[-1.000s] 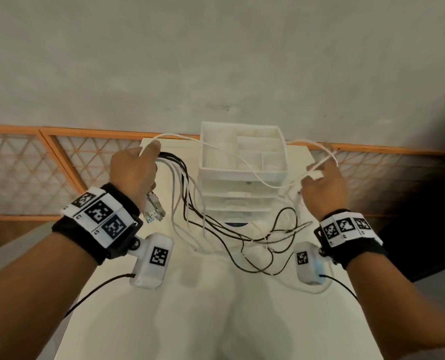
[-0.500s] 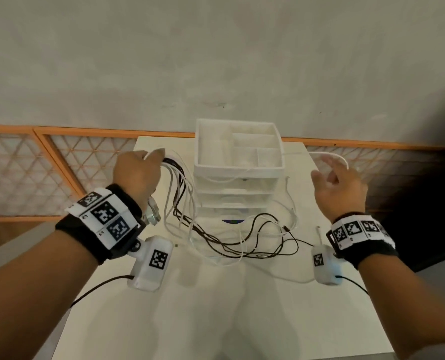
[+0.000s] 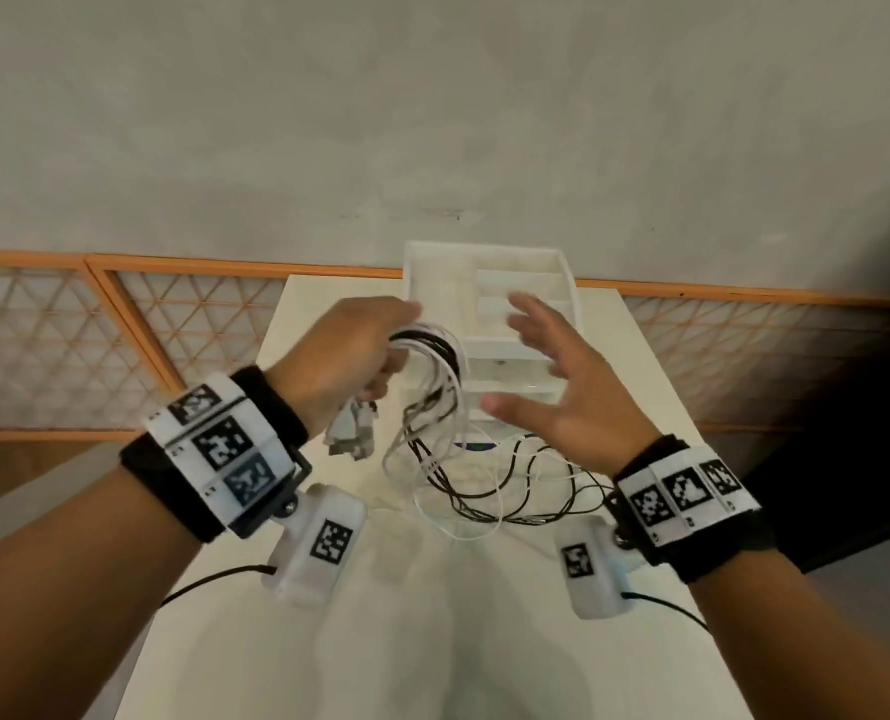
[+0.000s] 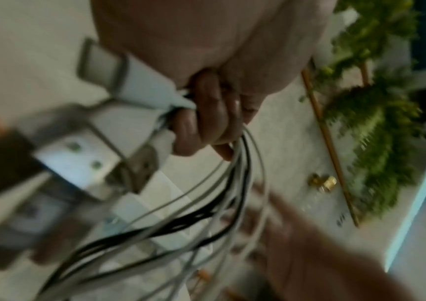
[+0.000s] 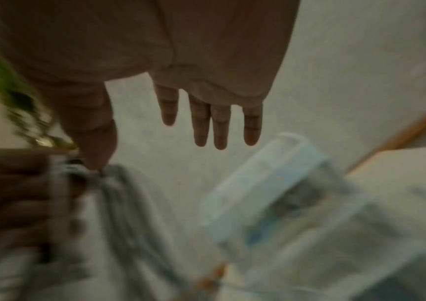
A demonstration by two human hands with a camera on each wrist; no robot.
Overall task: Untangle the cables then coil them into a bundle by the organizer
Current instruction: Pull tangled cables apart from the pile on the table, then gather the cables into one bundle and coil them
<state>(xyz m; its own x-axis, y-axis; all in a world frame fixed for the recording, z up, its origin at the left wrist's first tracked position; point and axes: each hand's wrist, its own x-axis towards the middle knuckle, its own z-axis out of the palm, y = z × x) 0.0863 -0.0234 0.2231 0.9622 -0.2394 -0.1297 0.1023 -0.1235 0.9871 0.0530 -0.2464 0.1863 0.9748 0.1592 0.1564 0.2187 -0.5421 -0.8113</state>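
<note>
My left hand [image 3: 359, 350] grips a bunch of white and black cables [image 3: 432, 356] above the table, in front of the white drawer organizer [image 3: 489, 283]. USB plugs [image 3: 351, 433] dangle below the fist. In the left wrist view the curled fingers [image 4: 206, 114] clamp the cables [image 4: 232, 193] and white plugs [image 4: 142, 85]. The loose cable ends [image 3: 505, 491] trail in loops on the table. My right hand [image 3: 552, 376] hovers with its fingers [image 5: 212, 122] spread and straight, just right of the bunch, holding nothing.
The organizer stands at the far end of the narrow cream table [image 3: 432, 641]. Beyond the table edges runs an orange-framed lattice railing [image 3: 120, 324]. Green plants [image 4: 376, 122] show in the left wrist view.
My right hand let go of the white cable and swung left toward the bunch, fingers spread. The left hand moved right and nearer the organizer with the cables.
</note>
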